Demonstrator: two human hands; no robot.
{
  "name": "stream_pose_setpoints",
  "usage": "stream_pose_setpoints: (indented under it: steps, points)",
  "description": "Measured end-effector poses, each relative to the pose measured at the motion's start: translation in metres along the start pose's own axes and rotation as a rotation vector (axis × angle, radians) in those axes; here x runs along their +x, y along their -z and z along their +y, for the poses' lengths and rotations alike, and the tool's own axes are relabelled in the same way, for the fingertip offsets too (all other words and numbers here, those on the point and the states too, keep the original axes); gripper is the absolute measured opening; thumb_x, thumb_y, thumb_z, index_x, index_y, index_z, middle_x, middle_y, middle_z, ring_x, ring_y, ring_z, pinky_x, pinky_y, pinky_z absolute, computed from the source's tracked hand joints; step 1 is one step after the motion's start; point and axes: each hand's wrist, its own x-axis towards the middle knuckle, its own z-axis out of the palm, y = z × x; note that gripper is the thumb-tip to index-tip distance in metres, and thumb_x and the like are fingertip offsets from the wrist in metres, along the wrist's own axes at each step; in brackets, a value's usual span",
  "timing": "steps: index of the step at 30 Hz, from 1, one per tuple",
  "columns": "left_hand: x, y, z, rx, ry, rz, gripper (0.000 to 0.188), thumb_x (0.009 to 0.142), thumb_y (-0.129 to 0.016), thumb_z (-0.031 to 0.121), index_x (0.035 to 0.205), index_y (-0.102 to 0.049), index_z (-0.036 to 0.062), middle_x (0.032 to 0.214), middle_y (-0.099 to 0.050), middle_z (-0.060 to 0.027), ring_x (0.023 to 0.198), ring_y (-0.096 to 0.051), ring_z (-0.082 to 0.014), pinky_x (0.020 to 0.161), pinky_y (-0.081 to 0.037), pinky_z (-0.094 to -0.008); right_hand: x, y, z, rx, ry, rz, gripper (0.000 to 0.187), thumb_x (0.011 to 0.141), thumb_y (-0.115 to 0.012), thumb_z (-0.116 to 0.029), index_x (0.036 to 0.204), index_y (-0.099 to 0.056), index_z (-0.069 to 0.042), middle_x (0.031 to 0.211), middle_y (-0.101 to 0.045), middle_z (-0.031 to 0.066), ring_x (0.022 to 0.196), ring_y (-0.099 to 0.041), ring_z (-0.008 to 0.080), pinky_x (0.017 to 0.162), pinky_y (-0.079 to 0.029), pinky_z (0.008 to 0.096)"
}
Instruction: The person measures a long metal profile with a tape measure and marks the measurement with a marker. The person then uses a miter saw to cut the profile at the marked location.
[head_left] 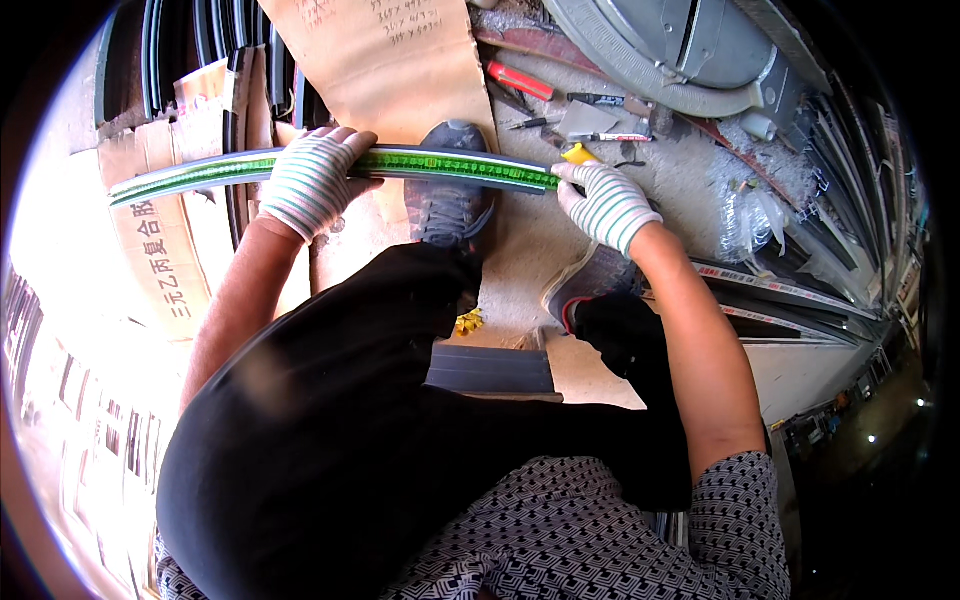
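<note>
A long grey metal-like strip (230,160) lies crosswise before me, with the green blade of a tape measure (400,161) stretched along it. My left hand (315,180), in a white glove with green stripes, is closed around the strip and the blade. At the strip's right end my right hand (605,203), gloved the same way, pinches the tape blade. A yellow piece (578,153) shows beside its fingertips; whether it belongs to the tape measure I cannot tell. Under the strip's middle is my dark shoe (450,205).
Handwritten cardboard (385,60) lies ahead. A red-handled tool (520,80), a black marker (596,99) and a pen (612,137) rest on the floor. A round grey machine part (690,50) stands far right. Bundled dark strips (850,190) line the right side.
</note>
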Motion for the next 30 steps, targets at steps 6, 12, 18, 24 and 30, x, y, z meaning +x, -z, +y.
stream_pose_setpoints:
  steps: [6,12,18,24,30]
  points:
    - [-0.001,-0.001,-0.001,-0.003,-0.013,0.007,0.051,0.076,-0.086,0.028,0.120,-0.068,0.0078,0.103,-0.071,-0.0117,0.101,-0.066,-0.0342,0.092,-0.051,-0.0443,0.002,-0.002,0.001,0.035,-0.038,-0.029,0.027,0.100,-0.062,-0.019,0.119,-0.073,-0.003,0.098,-0.075,0.0216,0.083,-0.071,0.0310,0.080,-0.055,0.0374]
    - [-0.001,-0.001,0.000,0.011,-0.006,0.011,0.051,0.077,-0.086,0.028,0.121,-0.069,0.0079,0.104,-0.071,-0.0118,0.102,-0.067,-0.0345,0.091,-0.052,-0.0443,0.003,-0.004,0.004,0.062,-0.061,-0.040,0.026,0.100,-0.063,-0.017,0.119,-0.073,-0.002,0.097,-0.076,0.0187,0.081,-0.071,0.0260,0.078,-0.055,0.0356]
    - [-0.003,-0.004,-0.004,-0.008,0.005,0.022,0.051,0.077,-0.086,0.028,0.120,-0.069,0.0080,0.107,-0.072,-0.0115,0.103,-0.067,-0.0344,0.092,-0.052,-0.0445,0.004,-0.005,0.005,0.071,-0.056,-0.056,0.025,0.101,-0.063,-0.015,0.118,-0.074,-0.002,0.094,-0.076,0.0149,0.078,-0.068,0.0215,0.076,-0.054,0.0339]
    - [-0.002,-0.005,-0.003,0.003,0.029,0.000,0.052,0.076,-0.086,0.029,0.121,-0.069,0.0080,0.108,-0.072,-0.0115,0.103,-0.067,-0.0344,0.093,-0.052,-0.0442,0.005,-0.010,0.012,0.065,-0.031,-0.053,0.023,0.101,-0.064,-0.015,0.118,-0.074,-0.002,0.092,-0.075,0.0104,0.078,-0.065,0.0153,0.075,-0.053,0.0310]
    - [-0.003,-0.008,-0.006,0.011,-0.014,0.049,0.053,0.076,-0.086,0.031,0.121,-0.069,0.0083,0.108,-0.072,-0.0112,0.103,-0.067,-0.0335,0.095,-0.051,-0.0430,0.006,-0.009,0.012,0.108,-0.060,-0.080,0.021,0.103,-0.064,-0.015,0.115,-0.073,-0.001,0.092,-0.072,0.0040,0.080,-0.061,0.0104,0.076,-0.052,0.0287]
